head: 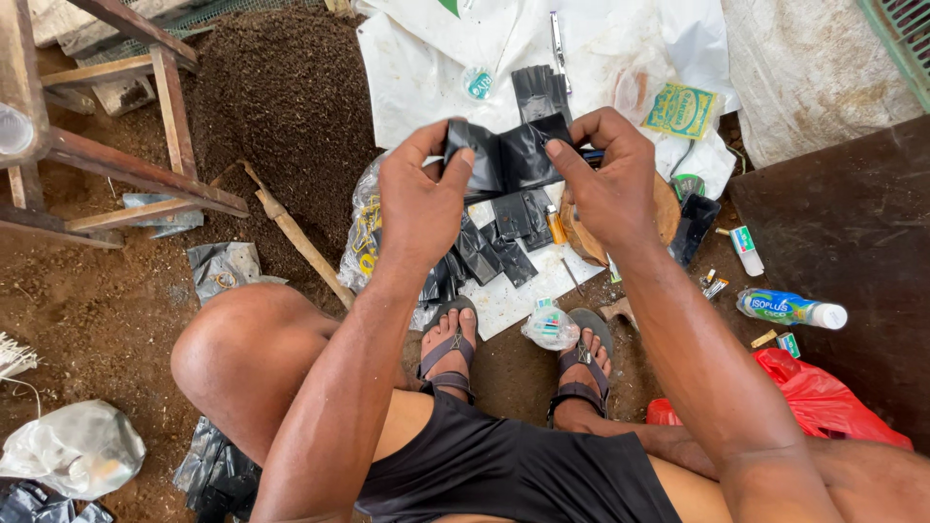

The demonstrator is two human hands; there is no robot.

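Your left hand [421,199] and right hand [610,184] pinch with closed fingertips the top edge of the black plastic bag [509,153], which looks thin, light, limp and slippery.

My left hand [421,199] and right hand [610,184] cover the black bag's [509,155] side edges; the red bag [823,402] is partly behind my forearm.
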